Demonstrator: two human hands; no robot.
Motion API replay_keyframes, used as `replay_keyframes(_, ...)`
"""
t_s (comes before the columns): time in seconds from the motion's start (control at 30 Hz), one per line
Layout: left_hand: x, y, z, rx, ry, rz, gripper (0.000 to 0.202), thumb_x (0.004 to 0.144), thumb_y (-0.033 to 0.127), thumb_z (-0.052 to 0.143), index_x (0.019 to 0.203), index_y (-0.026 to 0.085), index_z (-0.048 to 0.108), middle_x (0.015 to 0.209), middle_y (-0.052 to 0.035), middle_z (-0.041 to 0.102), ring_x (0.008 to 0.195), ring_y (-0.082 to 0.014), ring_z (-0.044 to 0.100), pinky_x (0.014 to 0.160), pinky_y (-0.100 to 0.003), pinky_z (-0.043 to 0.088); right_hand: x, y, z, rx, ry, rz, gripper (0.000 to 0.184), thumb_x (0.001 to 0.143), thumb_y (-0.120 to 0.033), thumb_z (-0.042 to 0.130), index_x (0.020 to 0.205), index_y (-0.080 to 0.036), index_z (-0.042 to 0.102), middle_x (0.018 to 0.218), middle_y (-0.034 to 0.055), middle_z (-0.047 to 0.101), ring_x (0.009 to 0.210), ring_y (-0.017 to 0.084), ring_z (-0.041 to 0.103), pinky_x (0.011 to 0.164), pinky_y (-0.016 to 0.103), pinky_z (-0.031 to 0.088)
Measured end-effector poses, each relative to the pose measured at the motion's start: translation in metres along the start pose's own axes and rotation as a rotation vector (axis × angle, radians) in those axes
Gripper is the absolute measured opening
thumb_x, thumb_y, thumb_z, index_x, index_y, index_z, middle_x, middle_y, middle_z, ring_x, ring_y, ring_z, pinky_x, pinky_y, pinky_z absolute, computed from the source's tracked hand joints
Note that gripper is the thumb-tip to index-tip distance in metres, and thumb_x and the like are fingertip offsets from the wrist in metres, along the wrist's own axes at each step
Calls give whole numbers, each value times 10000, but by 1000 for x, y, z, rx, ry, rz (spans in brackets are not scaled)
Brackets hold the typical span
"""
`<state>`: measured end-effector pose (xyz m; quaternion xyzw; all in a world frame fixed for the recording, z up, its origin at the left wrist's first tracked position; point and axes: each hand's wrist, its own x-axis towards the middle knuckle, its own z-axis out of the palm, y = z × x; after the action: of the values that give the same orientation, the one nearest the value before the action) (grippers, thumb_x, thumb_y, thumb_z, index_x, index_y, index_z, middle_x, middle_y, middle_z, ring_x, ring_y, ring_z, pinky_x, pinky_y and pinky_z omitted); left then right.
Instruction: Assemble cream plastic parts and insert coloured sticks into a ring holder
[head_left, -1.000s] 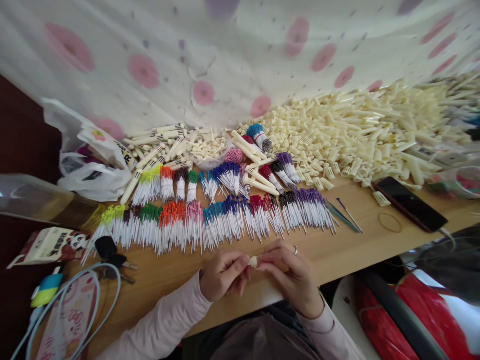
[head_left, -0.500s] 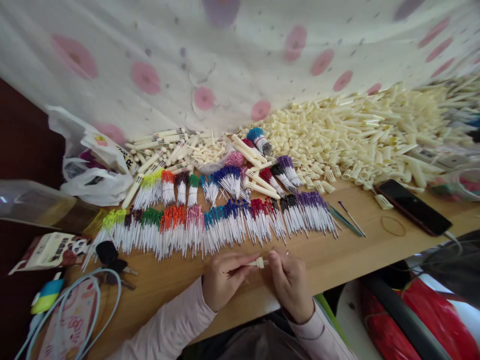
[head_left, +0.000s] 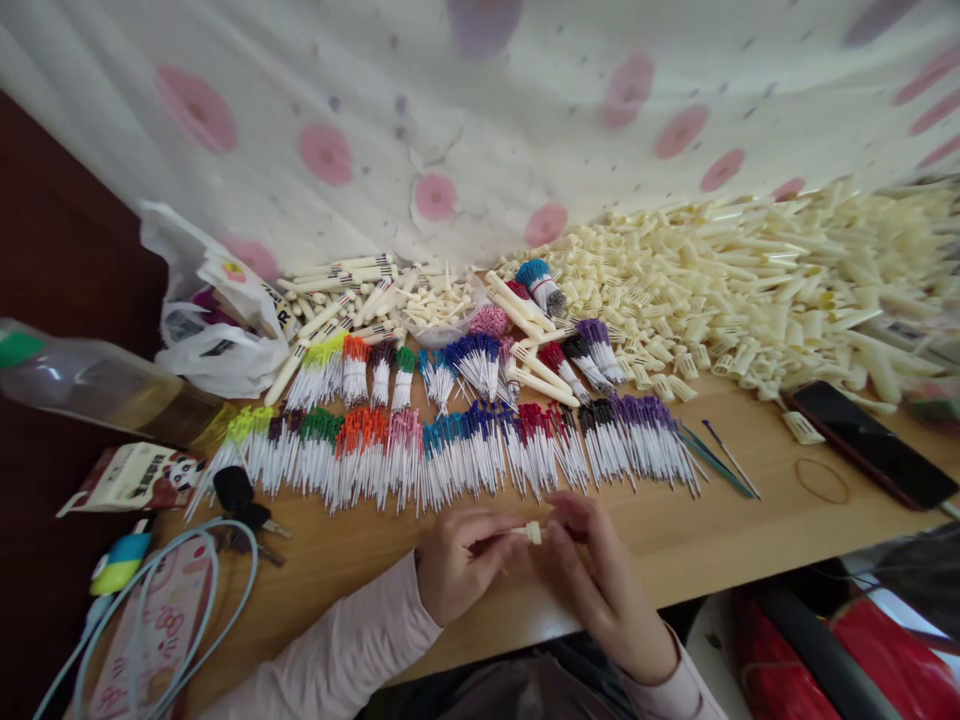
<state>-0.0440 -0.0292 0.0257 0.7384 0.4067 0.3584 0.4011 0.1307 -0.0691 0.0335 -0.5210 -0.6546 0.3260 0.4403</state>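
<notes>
Pinched between the thumb and fingers of my left hand (head_left: 466,560) is a small cream plastic pen part (head_left: 533,533), its collar end pointing right. My right hand (head_left: 604,585) is just right of that end, with thumb and forefinger apart and nothing visible between them. I cannot tell whether a fingertip touches the part. Beyond both hands lies a row of white pen refills (head_left: 450,460) with coloured ends, sorted by colour from yellow at the left to purple at the right. Behind it are more refills in bundles (head_left: 381,375).
Cream pen parts (head_left: 712,290) are heaped at the back right. A phone (head_left: 874,440), a rubber band (head_left: 823,480) and a loose refill (head_left: 731,458) lie to the right. Keys (head_left: 251,515), a cable (head_left: 214,590), a bottle (head_left: 112,385) and a plastic bag (head_left: 225,350) are at left.
My right hand has drawn back from the pen part and its fingers have spread. My left hand keeps hold of the part. The whole view has shifted slightly.
</notes>
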Motion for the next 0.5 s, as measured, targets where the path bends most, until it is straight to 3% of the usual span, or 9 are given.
replay_keyframes(0.13,1,-1,0,-11,-14,49,270,903,377,576,976,198,764,706,-65,742,636,-177,660,603,-269,489,2,1,2,10,-3,41,196,1001,-228,369,1183,-225,442,711,-17,526,623,137,555,592,221,472)
replay_keyframes(0.37,2,1,-2,-79,-20,-24,249,858,386,639,984,211,765,731,-71,735,640,-177,654,613,-277,525,3,0,9,24,27,26,207,999,-233,372,1196,-204,431,677,-29,501,606,141,541,601,238,466)
replay_keyframes(0.5,2,-2,-1,-322,-41,-168,260,870,355,620,1012,178,746,788,-83,738,514,-129,631,476,-225,509,2,1,13,-15,48,47,203,996,-223,380,1189,-195,436,631,-44,498,549,134,515,554,231,435)
